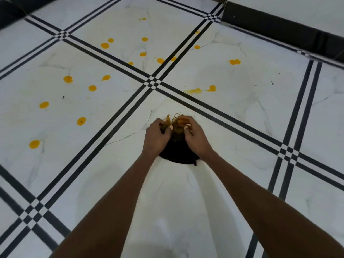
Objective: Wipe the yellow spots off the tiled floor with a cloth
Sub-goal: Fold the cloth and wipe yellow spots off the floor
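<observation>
Black and yellow-stained, the cloth (177,146) was bunched by the left hand (155,136) and right hand (195,138), fingers curled round it, over the near tile. Regrouping was judged; unwiped yellow spots (104,45) lay farther off on the tiled floor (242,127), calling for a reach.

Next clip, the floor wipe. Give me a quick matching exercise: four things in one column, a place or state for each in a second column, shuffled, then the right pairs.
Things:
1. left hand
2. dark cloth
3. smeared yellow spot
4. black skirting

Places or states:
A. top right, along the edge of the floor
B. grips the cloth's left side
C. bunched on the white tile, stained yellow at its far end
D. streaked sideways, just beyond the cloth and right of the tile-line crossing

Pairs: 1-B, 2-C, 3-D, 4-A
</observation>
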### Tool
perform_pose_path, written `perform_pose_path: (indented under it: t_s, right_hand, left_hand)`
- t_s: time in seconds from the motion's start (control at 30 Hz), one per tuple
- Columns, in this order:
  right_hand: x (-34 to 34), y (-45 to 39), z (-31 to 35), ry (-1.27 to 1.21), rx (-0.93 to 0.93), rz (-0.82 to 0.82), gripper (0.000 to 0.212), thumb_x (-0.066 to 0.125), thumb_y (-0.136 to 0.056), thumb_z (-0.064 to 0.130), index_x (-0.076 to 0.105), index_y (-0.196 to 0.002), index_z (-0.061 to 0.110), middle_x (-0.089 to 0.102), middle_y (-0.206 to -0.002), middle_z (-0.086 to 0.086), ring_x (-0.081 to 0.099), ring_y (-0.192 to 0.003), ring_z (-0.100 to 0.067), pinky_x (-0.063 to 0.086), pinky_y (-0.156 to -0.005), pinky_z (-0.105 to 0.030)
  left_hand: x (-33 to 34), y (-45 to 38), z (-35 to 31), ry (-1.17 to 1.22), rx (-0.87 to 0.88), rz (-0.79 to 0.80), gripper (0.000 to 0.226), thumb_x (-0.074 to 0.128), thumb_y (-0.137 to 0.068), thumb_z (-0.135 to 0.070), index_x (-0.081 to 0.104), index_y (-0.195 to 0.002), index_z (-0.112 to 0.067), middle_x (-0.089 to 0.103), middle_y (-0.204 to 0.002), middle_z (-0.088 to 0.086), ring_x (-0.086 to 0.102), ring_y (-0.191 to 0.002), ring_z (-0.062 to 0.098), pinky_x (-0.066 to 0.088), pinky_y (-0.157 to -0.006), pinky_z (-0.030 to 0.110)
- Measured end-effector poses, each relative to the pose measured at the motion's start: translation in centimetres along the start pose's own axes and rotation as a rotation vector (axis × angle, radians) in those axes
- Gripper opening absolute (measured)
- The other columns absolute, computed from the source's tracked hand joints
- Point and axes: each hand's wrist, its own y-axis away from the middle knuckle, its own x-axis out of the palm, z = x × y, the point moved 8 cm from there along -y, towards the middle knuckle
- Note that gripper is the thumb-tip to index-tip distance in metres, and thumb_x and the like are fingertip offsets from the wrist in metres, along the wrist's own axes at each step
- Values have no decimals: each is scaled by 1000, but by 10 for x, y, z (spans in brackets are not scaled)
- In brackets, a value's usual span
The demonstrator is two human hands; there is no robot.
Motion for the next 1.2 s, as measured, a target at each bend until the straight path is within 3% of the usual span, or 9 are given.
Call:
perform_pose_path:
  t_s: [0.1, 0.2, 0.37, 0.47, 0.53, 0.73, 0.93, 1.03, 1.2]
  right_hand:
    - [-24, -13, 9, 69, 28, 39, 62, 64, -96, 5, 46, -153, 22, 49, -154, -2, 45, -136, -9, 41, -119, -38]
    - [-39, -32, 32, 177, -23, 225, 87, 84, -80, 16, 43, -156, 24, 45, -158, -4, 41, -146, -18, 38, -121, -41]
    - [-49, -41, 59, 220, -29, 523, 41, 86, -84, 10, 67, -116, 28, 66, -116, 3, 61, -112, -13, 50, -89, -11]
    - [-82, -39, 59, 192, -17, 452, 25, 83, -90, 20, 71, -94, 41, 68, -83, 21, 61, -78, 5, 45, -71, -9]
    - [-114, -44, 59, 305, -27, 282, 19, 83, -89, 26, 68, -79, 33, 58, -63, 17, 53, -62, -1, 41, -64, -18]
    - [-157, -47, 101, 808, -276, -130, 12, 67, -94, 22, 74, -104, 19, 63, -91, 4, 59, -90, -22, 48, -74, -37]
    - [-114, -16, -7, 1066, 118, 387, 33, 68, -94, 45, 72, -119, 25, 68, -116, -2, 66, -109, -26, 51, -84, -35]
    - [-99, -23, -28, 862, 66, 253, 38, 57, -104, 42, 68, -131, 18, 65, -129, -8, 62, -122, -27, 55, -97, -40]
    - [-69, -63, -63, 842, 15, 74, 66, 35, -108, 55, 27, -165, 22, 16, -175, -9, 8, -163, -33, 7, -131, -61]
  left_hand:
    - [-13, 0, -26, 141, 60, 103, 13, 60, -103, -15, 61, -116, -16, 77, -112, 3, 73, -106, 21, 61, -92, 41]
    - [-22, 1, -72, 173, 192, 292, 16, 55, -104, -2, 64, -113, -13, 79, -102, -1, 74, -88, 1, 60, -73, 20]
    - [-38, -10, -116, 118, 289, 374, 15, 56, -104, -1, 66, -115, -6, 75, -96, -3, 71, -86, -6, 54, -70, 13]
    - [-47, -20, -116, 122, 280, 306, 14, 58, -104, -3, 67, -113, -7, 78, -101, -1, 73, -94, 2, 58, -81, 20]
    - [-45, -30, -119, 127, 285, 258, 13, 60, -102, -5, 69, -112, -7, 79, -104, 9, 75, -101, 24, 60, -88, 43]
    - [-31, -54, -144, 173, 396, 53, 12, 66, -94, -2, 74, -100, -9, 76, -98, -1, 71, -98, 7, 53, -87, 16]
    - [16, -53, -60, -145, 290, 155, 18, 70, -92, -1, 77, -104, -11, 74, -116, 6, 61, -107, 13, 41, -95, 12]
    - [31, -57, -21, -243, 222, 166, 25, 68, -95, -4, 71, -119, -3, 67, -132, 16, 60, -126, 30, 39, -107, 27]
    - [45, -79, -8, -467, 286, 95, 43, 60, -102, -15, 56, -144, -8, 46, -156, 16, 38, -147, 38, 35, -119, 47]
